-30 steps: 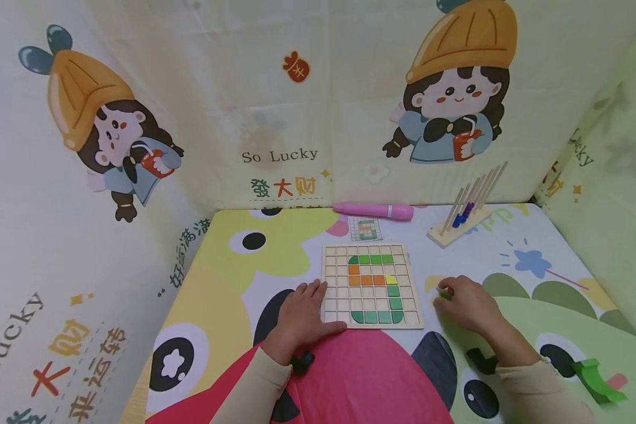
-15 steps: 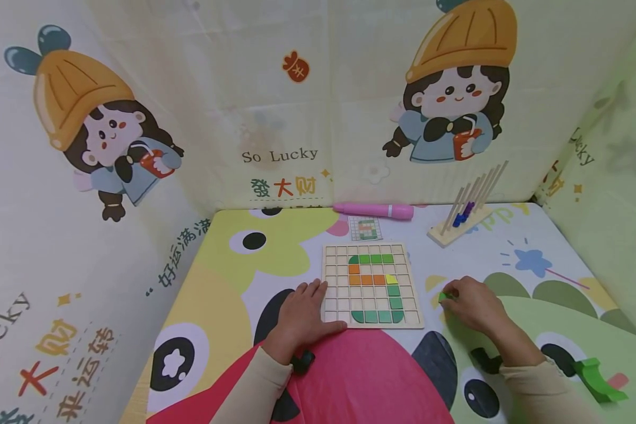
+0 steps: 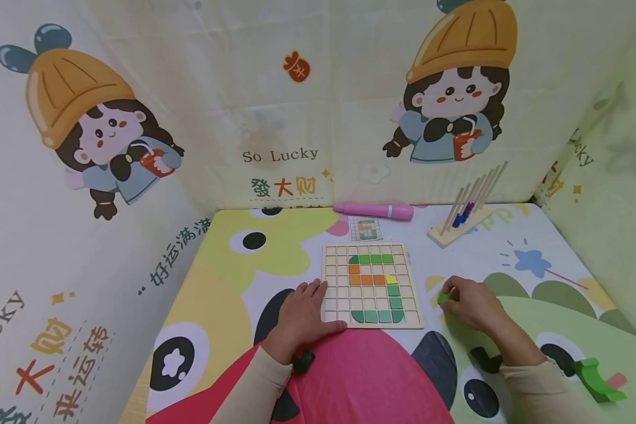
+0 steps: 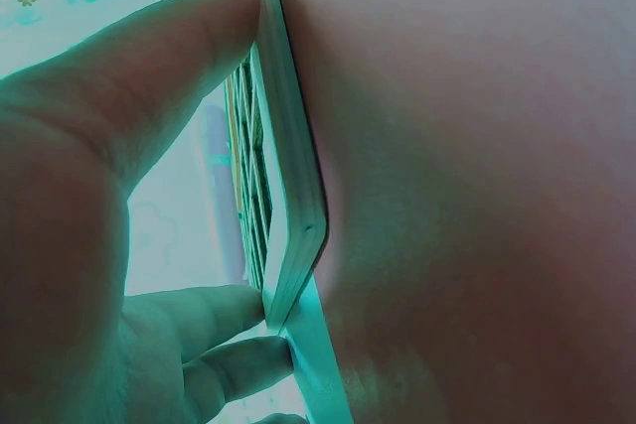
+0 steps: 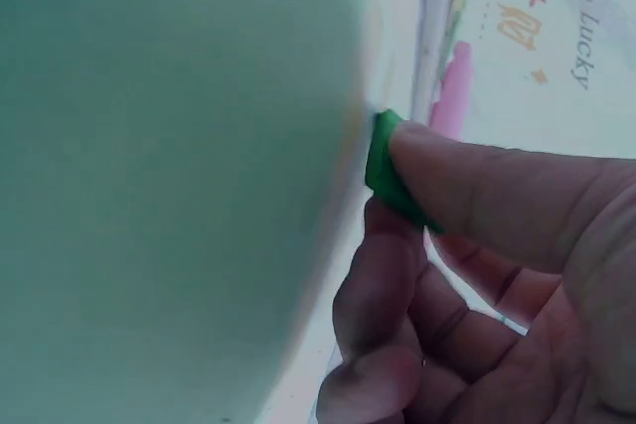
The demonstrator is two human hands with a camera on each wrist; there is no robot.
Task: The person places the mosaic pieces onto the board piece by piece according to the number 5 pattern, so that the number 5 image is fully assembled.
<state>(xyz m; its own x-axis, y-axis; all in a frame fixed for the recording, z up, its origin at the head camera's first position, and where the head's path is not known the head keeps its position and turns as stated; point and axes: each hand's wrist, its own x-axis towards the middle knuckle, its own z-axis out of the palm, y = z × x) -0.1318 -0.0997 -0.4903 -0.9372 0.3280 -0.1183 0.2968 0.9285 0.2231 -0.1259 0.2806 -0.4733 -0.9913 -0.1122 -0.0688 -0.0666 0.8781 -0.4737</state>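
Note:
A square wooden grid board [image 3: 335, 306] lies in front of me, with green, orange and yellow tiles [image 3: 378, 280] set in an S-like shape. My left hand [image 3: 303, 321] rests at its lower left corner, fingertips on the left edge and thumb along the near edge. The left wrist view has the thumb and fingers against the board's side [image 4: 298, 196]. To the right of the board, my right hand [image 3: 471, 303] pinches a small green tile [image 5: 388, 166] between thumb and index finger, its other fingers curled beneath.
Behind the board lies a small pattern card [image 3: 365, 229], with a pink pen [image 3: 373, 211] beyond it. A wooden peg stand [image 3: 458, 227] holding blue and purple pieces stands at the back right. A bent green strip [image 3: 598, 380] shows by the right sleeve.
My right hand has shifted slightly to the right, and the green tile in its fingertips shows more than before. The left hand and the board have stayed in place.

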